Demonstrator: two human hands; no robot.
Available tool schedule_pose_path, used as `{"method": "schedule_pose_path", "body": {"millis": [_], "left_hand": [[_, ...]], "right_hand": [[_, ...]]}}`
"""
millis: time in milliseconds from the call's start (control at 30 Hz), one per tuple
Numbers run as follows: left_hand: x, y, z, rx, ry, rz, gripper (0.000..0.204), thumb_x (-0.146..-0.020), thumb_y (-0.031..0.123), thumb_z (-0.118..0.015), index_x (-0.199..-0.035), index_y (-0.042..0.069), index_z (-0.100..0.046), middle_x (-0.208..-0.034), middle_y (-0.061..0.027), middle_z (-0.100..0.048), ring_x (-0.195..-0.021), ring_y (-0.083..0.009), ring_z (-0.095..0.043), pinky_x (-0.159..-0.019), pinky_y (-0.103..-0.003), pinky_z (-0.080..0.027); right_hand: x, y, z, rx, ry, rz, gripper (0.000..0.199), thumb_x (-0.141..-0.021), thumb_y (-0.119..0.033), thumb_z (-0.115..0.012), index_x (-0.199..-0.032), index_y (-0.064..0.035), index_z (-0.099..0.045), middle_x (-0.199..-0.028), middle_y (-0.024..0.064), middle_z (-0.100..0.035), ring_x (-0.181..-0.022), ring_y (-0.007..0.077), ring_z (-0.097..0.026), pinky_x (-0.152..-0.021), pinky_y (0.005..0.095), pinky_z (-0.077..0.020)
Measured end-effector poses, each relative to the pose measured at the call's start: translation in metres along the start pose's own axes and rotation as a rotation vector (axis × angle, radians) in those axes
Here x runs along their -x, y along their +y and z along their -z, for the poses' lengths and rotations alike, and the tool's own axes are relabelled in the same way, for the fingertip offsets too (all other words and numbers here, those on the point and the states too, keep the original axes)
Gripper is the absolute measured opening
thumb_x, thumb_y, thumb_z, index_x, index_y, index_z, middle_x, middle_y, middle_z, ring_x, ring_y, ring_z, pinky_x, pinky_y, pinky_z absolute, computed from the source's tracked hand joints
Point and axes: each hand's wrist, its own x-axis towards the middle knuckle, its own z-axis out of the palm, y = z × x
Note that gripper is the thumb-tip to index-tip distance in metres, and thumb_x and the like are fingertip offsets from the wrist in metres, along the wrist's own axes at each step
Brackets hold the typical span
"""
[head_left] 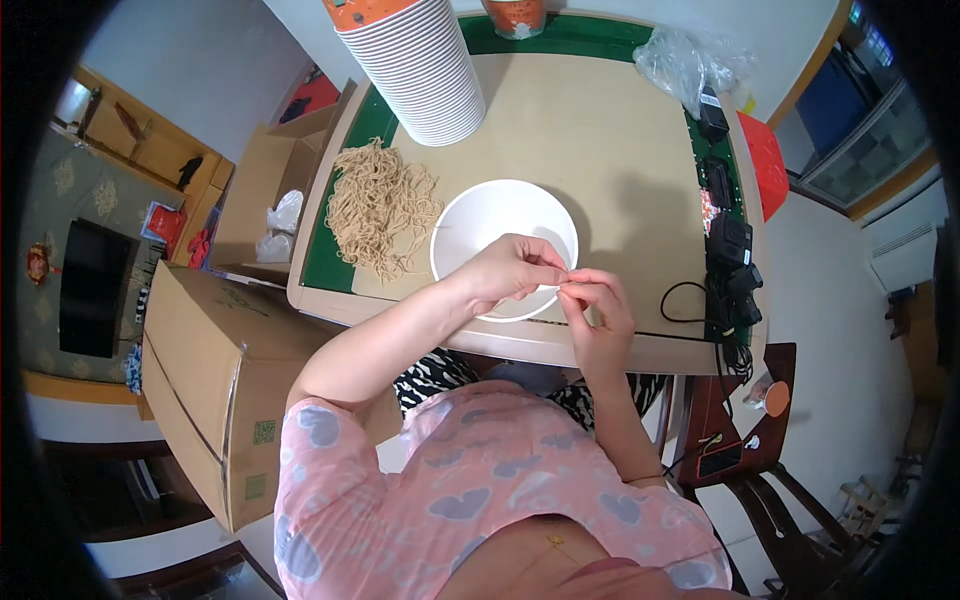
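Observation:
Both hands meet fingertip to fingertip above the right front rim of a round white bowl (500,214). My left hand (516,274) reaches across the bowl with thumb and forefinger pinched together. Just to its right, my right hand (604,312) is pinched too, its fingertips touching those of the left. Whatever lies between the fingers is too small to make out. Left of the bowl lies a tangled heap of thin tan strands (378,210), which look like cord or noodles. The bowl's front part is partly hidden by my left hand.
A tall, leaning stack of white paper tubs (415,85) stands behind the strands. Another orange tub (515,16), a clear plastic bag (690,65) and black power adapters (730,240) with cables line the table's (620,130) edges. Cardboard boxes (245,370) stand at left, a wooden chair (745,420) at right.

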Motion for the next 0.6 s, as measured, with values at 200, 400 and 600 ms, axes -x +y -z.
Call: {"method": "schedule_pose_path", "body": {"millis": [200,400,600], "left_hand": [[0.003,-0.009,-0.013,-0.221,0.046,-0.319,0.006,-0.085,0.004,-0.066,-0.091,0.001,-0.064,-0.074,0.001,-0.059,-0.053,-0.0015,-0.043,-0.046,-0.017,-0.031],[0.007,0.0,-0.009,0.147,-0.078,-0.038,0.007,-0.086,0.002,-0.065,-0.093,0.003,-0.064,-0.073,0.0009,-0.061,-0.059,-0.0039,-0.052,-0.059,-0.018,-0.041],[0.016,-0.006,-0.03,-0.486,0.079,-0.448,0.008,-0.084,0.001,-0.066,-0.09,0.003,-0.064,-0.073,0.0024,-0.057,-0.059,-0.007,-0.05,-0.054,-0.021,-0.04]], "right_hand": [[0.003,0.013,0.007,-0.297,0.034,-0.193,0.009,-0.082,0.005,-0.066,-0.088,-0.001,-0.065,-0.094,0.0048,-0.061,-0.082,0.0113,-0.059,-0.071,0.0226,-0.049],[0.006,0.008,0.009,-0.381,0.018,-0.247,0.009,-0.084,0.007,-0.063,-0.09,-0.0002,-0.063,-0.093,0.0044,-0.06,-0.081,0.0094,-0.058,-0.071,0.0213,-0.0471],[0.012,0.008,0.012,-0.449,0.148,-0.272,0.015,-0.084,0.006,-0.064,-0.097,0.0,-0.057,-0.092,0.0053,-0.062,-0.083,0.0104,-0.06,-0.074,0.0221,-0.0488]]}}
